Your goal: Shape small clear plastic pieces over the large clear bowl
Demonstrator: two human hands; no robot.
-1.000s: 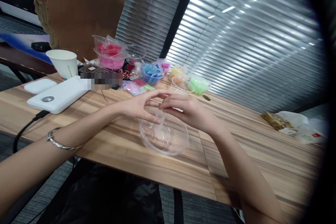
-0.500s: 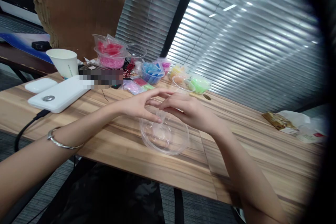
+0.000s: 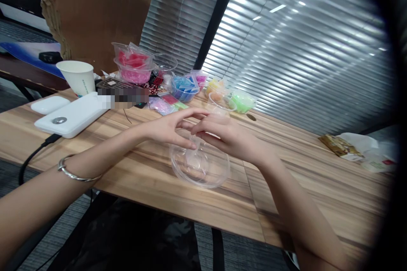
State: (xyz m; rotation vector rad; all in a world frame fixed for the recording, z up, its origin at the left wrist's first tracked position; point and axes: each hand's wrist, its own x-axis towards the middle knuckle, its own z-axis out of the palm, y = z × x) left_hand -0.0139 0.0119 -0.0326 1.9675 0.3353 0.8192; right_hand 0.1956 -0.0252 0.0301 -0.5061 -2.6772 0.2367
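My left hand (image 3: 171, 126) reaches in from the left, its thumb and fingers curved round a small translucent plastic piece (image 3: 194, 140) that looks like a little bag. From the right, my right hand (image 3: 222, 129) bends over the same piece with its fingertips closed on it, touching or nearly touching the left fingers. Part of the piece is hidden by the fingers. Just beneath both hands a round clear plastic bowl (image 3: 216, 180) rests on the table, with something pale and see-through at its middle.
Behind the hands are a clear cup (image 3: 222, 108), a bowl of green packets (image 3: 242, 100), blue packets (image 3: 184, 87) and stacked red and pink ones (image 3: 135, 61). To the left sit a white power bank (image 3: 71, 114) and a paper cup (image 3: 78, 77). A gold wrapper (image 3: 340, 146) lies right.
Both hands stay almost in place over the bowl. The right fingertips have shifted very slightly left, and the view has moved a little.
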